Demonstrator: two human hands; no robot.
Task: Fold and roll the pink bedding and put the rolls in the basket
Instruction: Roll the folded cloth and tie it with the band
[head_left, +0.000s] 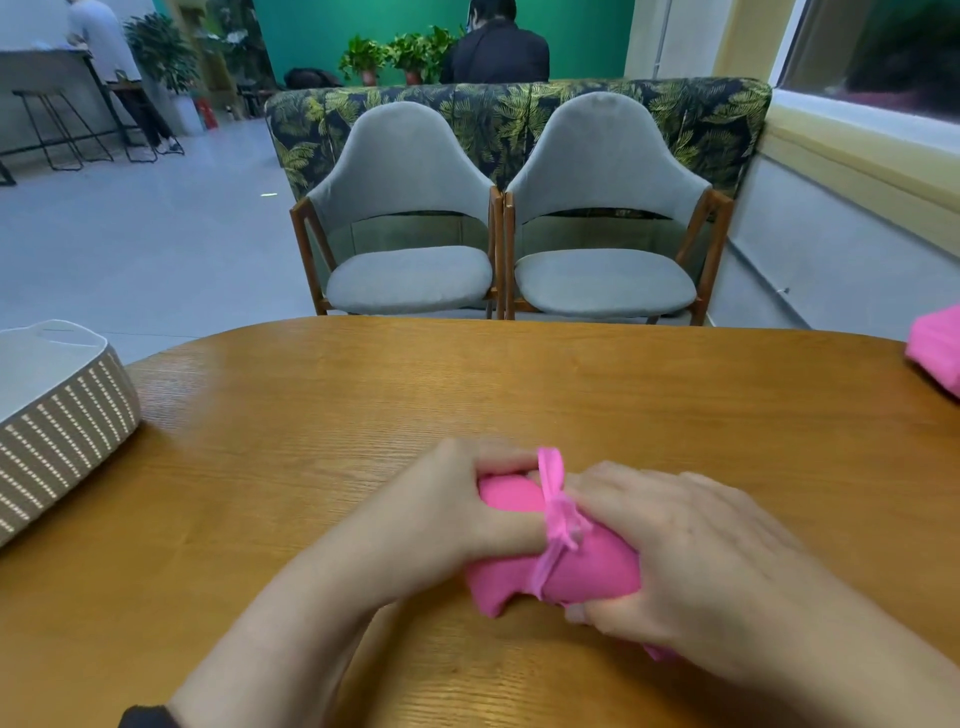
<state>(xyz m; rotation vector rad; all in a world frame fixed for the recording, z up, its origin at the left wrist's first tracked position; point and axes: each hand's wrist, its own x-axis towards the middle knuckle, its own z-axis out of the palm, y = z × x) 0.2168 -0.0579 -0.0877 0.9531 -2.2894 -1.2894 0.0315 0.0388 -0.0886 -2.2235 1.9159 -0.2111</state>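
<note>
— While both hands sit low on the wooden table (363, 415), what exactly do they have hold of?

— A pink roll (587, 566) of bedding, lying on the tabletop between them. The left hand (441, 509) curls round its left end, fingers over the top and thumb along the near side. The right hand (675, 561) wraps the right end, with the thumb tucked under the near edge.

— And the strip across the middle?

— That's a pink tie (558, 512) wound round the roll and knotted on top, just where the fingertips of both hands meet it.

— Where's the basket?

— Off to the left, well apart from the roll: a woven basket (62, 421) with a pale lining, standing on the table's left edge.

— Any more bedding?

— Another pink piece (937, 348) lies at the table's far right, cut off by the frame.

— Beyond the table?

— Two grey chairs (410, 223) side by side, then a leaf-patterned sofa back (519, 109), potted plants (395, 54) and a seated person in black (496, 52).
</note>
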